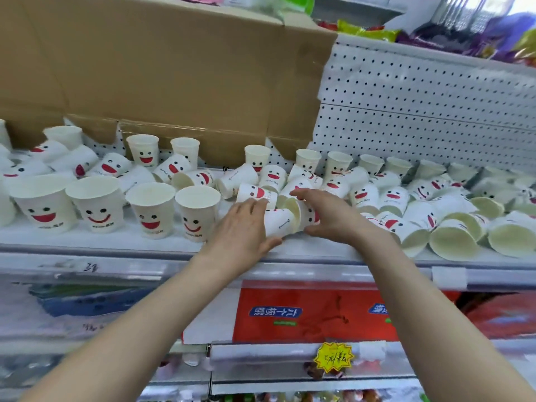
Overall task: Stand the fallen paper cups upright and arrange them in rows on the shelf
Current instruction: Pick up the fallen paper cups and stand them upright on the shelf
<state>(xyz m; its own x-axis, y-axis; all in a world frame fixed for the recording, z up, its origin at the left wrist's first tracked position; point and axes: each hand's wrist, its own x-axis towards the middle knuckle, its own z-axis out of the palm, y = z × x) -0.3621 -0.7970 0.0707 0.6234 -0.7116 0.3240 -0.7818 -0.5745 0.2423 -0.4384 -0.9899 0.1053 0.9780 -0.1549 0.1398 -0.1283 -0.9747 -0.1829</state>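
At the front edge of the white metal shelf (87, 240), the left hand (242, 227) and right hand (330, 217) each hold a fallen white smiley-printed paper cup, fingers curled over it and thumb under: left cup (279, 225), right cup (308, 213). Both lie sideways with their long axes along the shelf edge, meeting end to end, and a cream mouth shows between them. The step in hand is righting the cups. The next move calls for tipping each mouth-up beside the upright front row (150, 210). Behind, a fallen heap (391, 198) awaits.
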